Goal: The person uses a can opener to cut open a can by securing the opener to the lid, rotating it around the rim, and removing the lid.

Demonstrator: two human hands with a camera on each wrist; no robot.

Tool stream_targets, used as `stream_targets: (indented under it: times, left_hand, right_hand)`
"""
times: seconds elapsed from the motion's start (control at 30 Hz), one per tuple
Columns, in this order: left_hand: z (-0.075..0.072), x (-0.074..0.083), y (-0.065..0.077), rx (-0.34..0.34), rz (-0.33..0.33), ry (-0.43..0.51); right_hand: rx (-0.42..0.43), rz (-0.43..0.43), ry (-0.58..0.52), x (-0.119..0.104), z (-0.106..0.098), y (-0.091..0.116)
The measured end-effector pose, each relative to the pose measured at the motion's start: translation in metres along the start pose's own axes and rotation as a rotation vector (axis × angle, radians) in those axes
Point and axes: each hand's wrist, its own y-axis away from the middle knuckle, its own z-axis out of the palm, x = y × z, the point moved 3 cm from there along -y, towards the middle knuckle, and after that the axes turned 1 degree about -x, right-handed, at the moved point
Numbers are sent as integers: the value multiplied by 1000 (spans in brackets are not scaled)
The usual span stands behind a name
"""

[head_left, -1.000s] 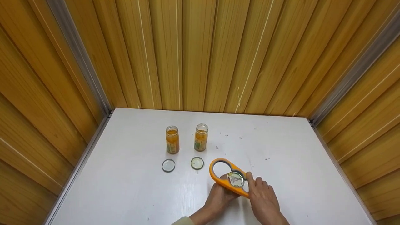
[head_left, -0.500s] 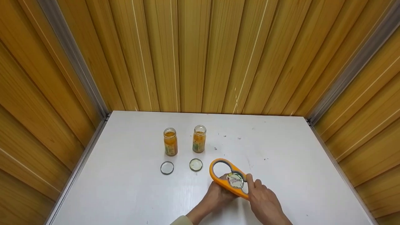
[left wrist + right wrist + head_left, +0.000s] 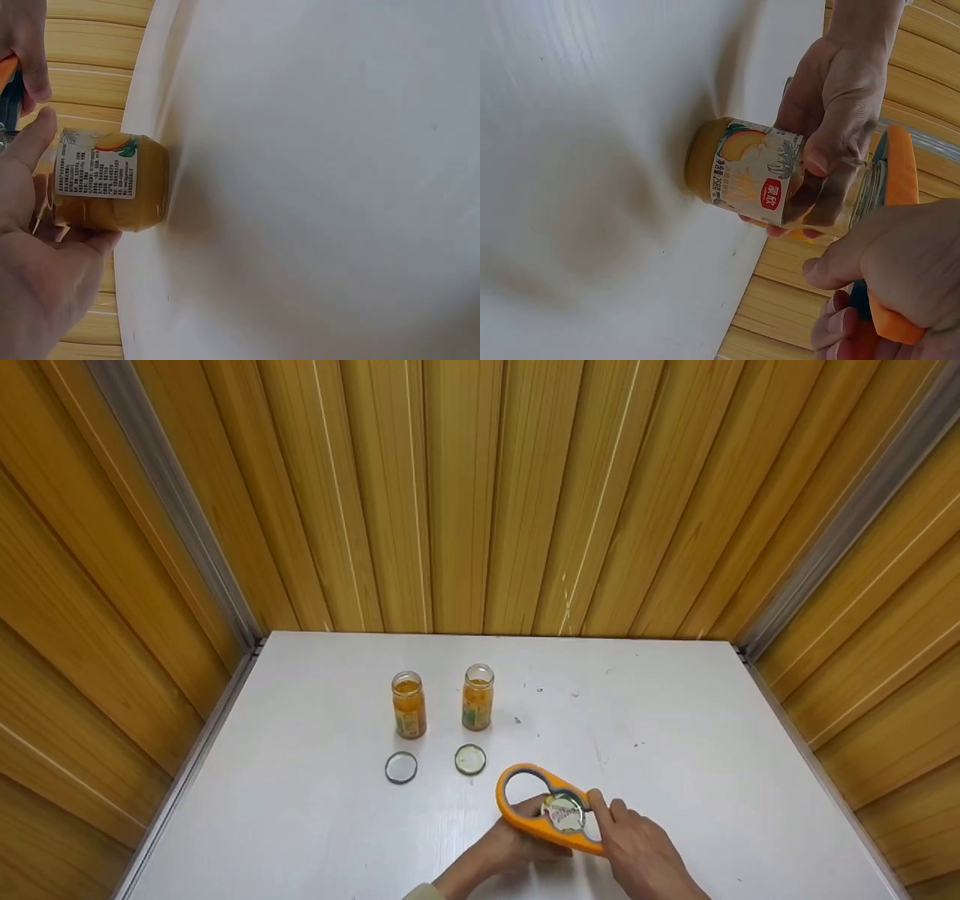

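Observation:
My left hand (image 3: pixel 510 840) grips a glass jar (image 3: pixel 742 172) of yellow-orange fruit, its thumb and fingers wrapped round the upper part. The paper label shows peach pictures in the right wrist view. In the head view an orange jar opener (image 3: pixel 517 817) with grey inner edges surrounds the jar's printed lid (image 3: pixel 562 812); the lid sits in its middle opening. My right hand (image 3: pixel 641 844) holds the right end of the opener, with the thumb along its near side in the right wrist view. In the left wrist view the jar's base (image 3: pixel 154 184) is close over the table.
Two lidless jars of orange fruit, a left one (image 3: pixel 409 709) and a right one (image 3: pixel 478 701), stand upright farther back on the white table (image 3: pixel 300 810). A loose lid lies before each, a left lid (image 3: pixel 401 767) and a right lid (image 3: pixel 470 760). Wood-patterned walls (image 3: pixel 457 495) enclose the table.
Both hands, with the opener and jar, have shifted slightly toward the near edge in the head view. The opener stays round the lid. The whole scene has shifted a little as the head camera moved.

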Motion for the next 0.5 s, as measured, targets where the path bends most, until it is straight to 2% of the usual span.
stream_targets:
  times: [0.17, 0.3, 0.5]
  left_hand:
    - [-4, -1, 2, -59, 96, 29]
    - [-8, -2, 0, -115, 154, 31]
    - [-13, -3, -6, -214, 132, 15]
  right_hand:
    - [22, -61, 9, 4, 1, -2]
    - [75, -140, 26, 11, 1, -8]
    - [165, -268, 55, 20, 2, -14]
